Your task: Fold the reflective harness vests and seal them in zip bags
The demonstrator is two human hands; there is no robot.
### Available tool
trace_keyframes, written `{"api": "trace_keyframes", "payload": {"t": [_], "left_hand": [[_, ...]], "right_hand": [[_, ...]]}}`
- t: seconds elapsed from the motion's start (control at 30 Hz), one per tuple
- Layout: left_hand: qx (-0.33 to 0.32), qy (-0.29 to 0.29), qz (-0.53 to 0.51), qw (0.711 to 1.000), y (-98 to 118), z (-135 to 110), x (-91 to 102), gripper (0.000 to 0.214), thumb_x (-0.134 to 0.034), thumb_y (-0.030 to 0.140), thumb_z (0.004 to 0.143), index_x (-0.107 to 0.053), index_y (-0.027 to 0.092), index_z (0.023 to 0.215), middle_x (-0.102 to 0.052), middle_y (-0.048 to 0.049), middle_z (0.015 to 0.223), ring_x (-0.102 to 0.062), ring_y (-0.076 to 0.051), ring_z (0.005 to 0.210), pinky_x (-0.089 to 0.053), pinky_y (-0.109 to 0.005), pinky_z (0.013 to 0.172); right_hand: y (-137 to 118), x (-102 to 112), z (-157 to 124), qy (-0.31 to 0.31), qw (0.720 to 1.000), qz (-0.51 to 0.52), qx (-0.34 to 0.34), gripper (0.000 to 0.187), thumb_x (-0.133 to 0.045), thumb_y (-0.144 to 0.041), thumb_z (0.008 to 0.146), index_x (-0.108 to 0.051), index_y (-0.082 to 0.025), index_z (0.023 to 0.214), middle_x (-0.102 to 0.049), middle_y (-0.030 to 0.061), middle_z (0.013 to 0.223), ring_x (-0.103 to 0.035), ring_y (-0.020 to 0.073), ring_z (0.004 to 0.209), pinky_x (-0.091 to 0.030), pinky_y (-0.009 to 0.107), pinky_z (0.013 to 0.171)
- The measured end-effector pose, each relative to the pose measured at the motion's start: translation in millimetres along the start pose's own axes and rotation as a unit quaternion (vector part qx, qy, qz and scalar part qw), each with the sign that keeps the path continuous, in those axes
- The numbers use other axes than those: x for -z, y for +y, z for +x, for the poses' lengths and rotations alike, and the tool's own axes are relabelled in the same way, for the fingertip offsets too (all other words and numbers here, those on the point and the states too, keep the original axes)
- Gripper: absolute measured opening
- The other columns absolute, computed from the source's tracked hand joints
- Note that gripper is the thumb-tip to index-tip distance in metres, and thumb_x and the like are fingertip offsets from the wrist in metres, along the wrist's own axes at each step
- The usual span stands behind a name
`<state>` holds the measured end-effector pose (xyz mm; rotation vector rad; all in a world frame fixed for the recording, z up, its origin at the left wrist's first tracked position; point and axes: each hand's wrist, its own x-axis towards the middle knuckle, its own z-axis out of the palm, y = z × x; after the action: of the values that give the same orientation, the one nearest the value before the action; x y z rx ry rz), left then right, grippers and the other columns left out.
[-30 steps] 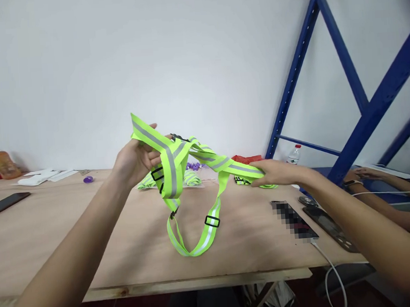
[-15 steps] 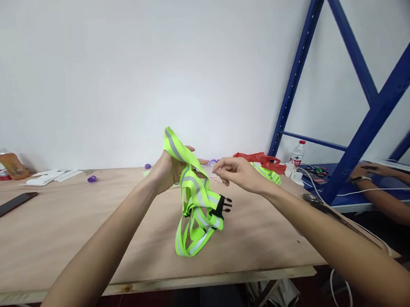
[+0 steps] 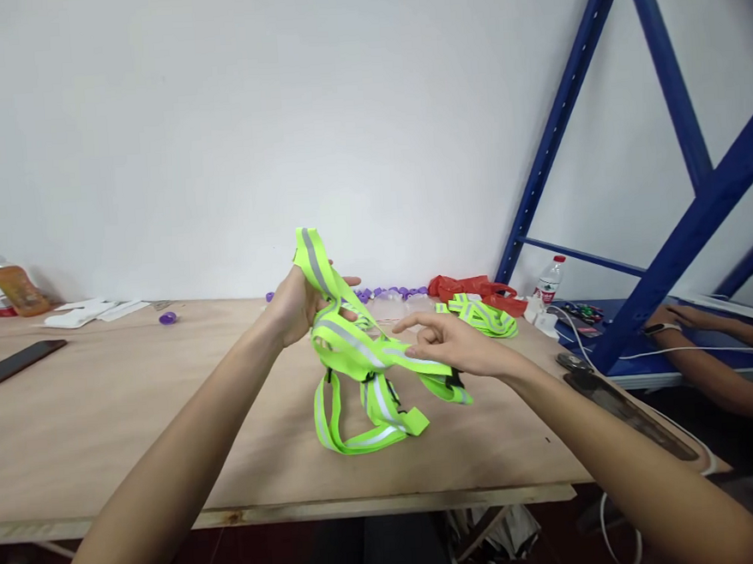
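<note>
A fluorescent yellow-green reflective strap harness [image 3: 355,339] with grey stripes and black plastic fittings hangs in tangled loops above the table. My left hand [image 3: 296,309] holds its upper part; a strap loop runs over the thumb side and several fingers extend behind the webbing. My right hand [image 3: 449,343] closes on the strap at the right, near a black buckle [image 3: 453,380], with the index finger pointing left. That hand partly covers the buckle. Loose loops droop in front, between the two arms.
More yellow-green straps [image 3: 482,316] lie beside a red plastic bag [image 3: 473,291]. Purple caps [image 3: 403,293] sit by the wall. A phone [image 3: 18,363] and an orange bottle [image 3: 19,288] stay left. At right are a water bottle [image 3: 549,278], a blue rack frame [image 3: 664,283] and another person's arms [image 3: 709,340].
My right hand has moved from apart to gripping the strap. The buckle end has been drawn up and right, spreading the harness wider. The left hand has shifted slightly left.
</note>
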<state>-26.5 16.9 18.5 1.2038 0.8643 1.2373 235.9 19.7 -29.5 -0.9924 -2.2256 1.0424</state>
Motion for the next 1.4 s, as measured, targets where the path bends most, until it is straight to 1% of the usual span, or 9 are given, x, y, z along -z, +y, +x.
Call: {"api": "trace_keyframes", "payload": {"t": [0.07, 0.17, 0.27, 0.53, 0.7, 0.93, 1.17, 1.27, 1.4], "left_hand": [[-0.011, 0.045, 0.047, 0.998, 0, 3, 13.6, 0.040, -0.052, 0.043, 0.086, -0.049, 0.021, 0.119, -0.076, -0.0109, 0.089, -0.061, -0.021, 0.041, -0.048, -0.031, 0.039], [-0.015, 0.090, 0.136, 0.986, -5, 9, 33.3, 0.023, -0.059, 0.029, 0.078, -0.057, 0.021, 0.100, -0.064, -0.0020, 0.058, -0.049, -0.015, 0.034, -0.033, -0.023, 0.032], [-0.014, 0.069, 0.169, 0.983, -12, 12, 44.5, 0.015, -0.062, 0.020, 0.073, -0.057, 0.021, 0.087, -0.047, 0.0053, 0.048, -0.042, -0.012, 0.033, -0.027, -0.020, 0.032], [-0.067, -0.015, -0.043, 0.997, -19, 3, 36.1, 0.071, -0.073, 0.047, 0.076, -0.044, 0.020, 0.135, -0.062, 0.0010, 0.072, -0.057, -0.016, 0.053, -0.044, -0.025, 0.049], [-0.141, -0.058, 0.107, 0.982, -31, -9, 20.2, 0.105, -0.085, 0.031, 0.067, -0.022, 0.028, 0.150, -0.054, 0.0059, 0.077, -0.055, -0.014, 0.065, -0.045, -0.025, 0.063], [-0.163, 0.010, 0.346, 0.924, -80, 7, 11.9, 0.065, -0.065, 0.015, 0.074, -0.045, 0.026, 0.135, -0.056, -0.0021, 0.097, -0.058, -0.018, 0.080, -0.048, -0.030, 0.071], [0.019, 0.008, 0.182, 0.983, -75, 22, 17.7, 0.050, -0.049, 0.062, 0.091, -0.046, 0.022, 0.120, -0.069, -0.0093, 0.092, -0.070, -0.023, 0.073, -0.056, -0.038, 0.068], [-0.043, 0.002, 0.235, 0.971, -81, 4, 1.6, 0.054, -0.041, 0.072, 0.090, -0.054, 0.020, 0.102, -0.071, -0.0081, 0.082, -0.070, -0.025, 0.075, -0.055, -0.039, 0.072], [-0.115, -0.035, 0.413, 0.903, -106, -19, -19.8, 0.041, -0.071, 0.055, 0.076, -0.063, 0.023, 0.099, -0.073, -0.0082, 0.100, -0.069, -0.030, 0.092, -0.052, -0.038, 0.079]], "right_hand": [[5, 8, -6, 0.011, 1.000, -0.020, -0.011, 0.035, -0.066, -0.048, 0.086, -0.068, -0.024, 0.111, -0.033, -0.0098, 0.051, -0.028, 0.0090, 0.044, -0.019, 0.023, 0.046], [7, 21, -14, 0.038, 0.997, -0.066, -0.010, 0.038, -0.074, -0.049, 0.077, -0.072, -0.024, 0.105, -0.057, -0.0032, 0.066, -0.049, 0.0132, 0.056, -0.032, 0.024, 0.052], [5, 32, -19, 0.021, 0.992, -0.124, -0.012, 0.035, -0.079, -0.047, 0.072, -0.074, -0.022, 0.097, -0.070, 0.0022, 0.092, -0.062, 0.0208, 0.080, -0.043, 0.028, 0.067], [8, 36, -11, 0.132, 0.988, 0.071, 0.030, 0.038, -0.073, -0.056, 0.079, -0.063, -0.020, 0.084, -0.064, 0.0006, 0.071, -0.057, 0.0146, 0.059, -0.042, 0.025, 0.053], [-2, 31, -1, 0.156, 0.958, 0.236, 0.041, 0.039, -0.076, -0.055, 0.078, -0.057, -0.022, 0.085, -0.067, 0.0004, 0.064, -0.059, 0.0145, 0.051, -0.046, 0.025, 0.049], [-33, 45, 8, 0.206, 0.940, 0.254, 0.101, 0.035, -0.079, -0.048, 0.079, -0.060, -0.021, 0.089, -0.066, -0.0011, 0.057, -0.054, 0.0113, 0.042, -0.045, 0.022, 0.043], [-65, 62, 16, 0.256, 0.923, 0.260, 0.119, 0.024, -0.067, -0.029, 0.082, -0.062, -0.020, 0.104, -0.076, 0.0080, 0.098, -0.071, 0.0206, 0.072, -0.061, 0.036, 0.067], [-81, 64, 26, 0.261, 0.922, 0.241, 0.154, 0.025, -0.065, -0.025, 0.079, -0.058, -0.022, 0.103, -0.072, 0.0091, 0.115, -0.071, 0.0280, 0.097, -0.060, 0.047, 0.083], [-100, 70, 38, 0.266, 0.923, 0.198, 0.194, 0.035, -0.068, -0.022, 0.073, -0.051, -0.028, 0.104, -0.063, 0.0056, 0.132, -0.064, 0.0314, 0.117, -0.060, 0.049, 0.085]]}}
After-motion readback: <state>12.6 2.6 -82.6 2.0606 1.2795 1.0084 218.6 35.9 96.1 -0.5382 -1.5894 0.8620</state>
